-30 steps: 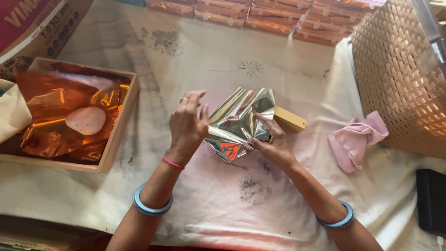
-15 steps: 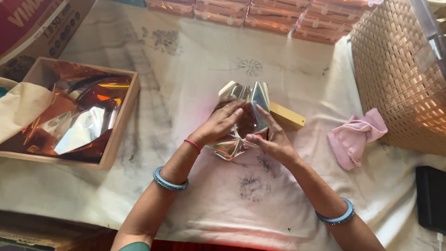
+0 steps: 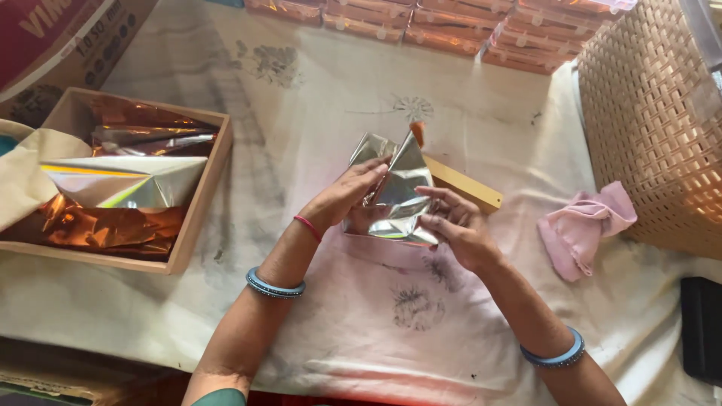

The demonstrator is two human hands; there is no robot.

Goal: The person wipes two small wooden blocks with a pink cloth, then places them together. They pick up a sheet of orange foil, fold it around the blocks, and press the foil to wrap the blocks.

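A crumpled sheet of shiny silver foil (image 3: 398, 188) is gathered upright in the middle of the cloth-covered table. My left hand (image 3: 340, 201) presses into its left side with the fingers curled over the folds. My right hand (image 3: 455, 225) pinches its lower right edge. Both wrists wear blue bangles; the left also has a red thread. A flat yellow wooden piece (image 3: 462, 184) lies just behind the foil, partly hidden by it.
A shallow wooden tray (image 3: 199, 210) at the left holds orange and silver foil sheets. A pink cloth (image 3: 583, 225) lies at the right beside a woven basket (image 3: 654, 128). Wrapped orange packets (image 3: 444, 26) line the far edge. A dark object (image 3: 703, 327) sits at the right edge.
My left hand has moved from the foil's left side over onto it. The foil, spread open before, is now bunched and folded up taller between both hands.
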